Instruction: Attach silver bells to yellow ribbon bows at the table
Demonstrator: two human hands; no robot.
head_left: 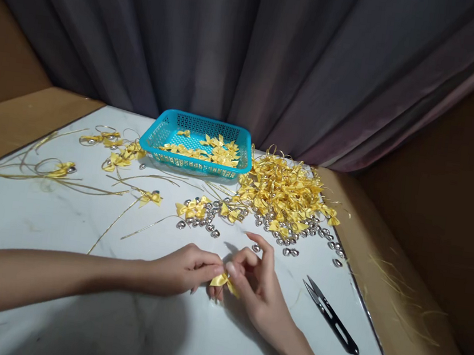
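A small yellow satin bow (224, 282), glossy and pinched at its middle, is held well in front of the turquoise plastic basket (197, 165), low over the white marble-patterned tabletop (41, 222). The left hand (185, 269) has its grip closed on one loop of the bow, between thumb and fingertips. The right hand (256, 286) pinches the other side, its grip likewise closed on the bow, one finger lifted and curved. The basket has latticed walls and holds more flat yellow bows. Just right of the basket lies a tangled heap of bows (282, 192) mixed with thin gold cord. In front of the basket, small rounded shiny silver charms (209, 227) are scattered. Well to the front right of the basket lie slim black thread snips (332, 319) with pointed blades. Behind the basket hangs a dark pleated curtain (253, 47)
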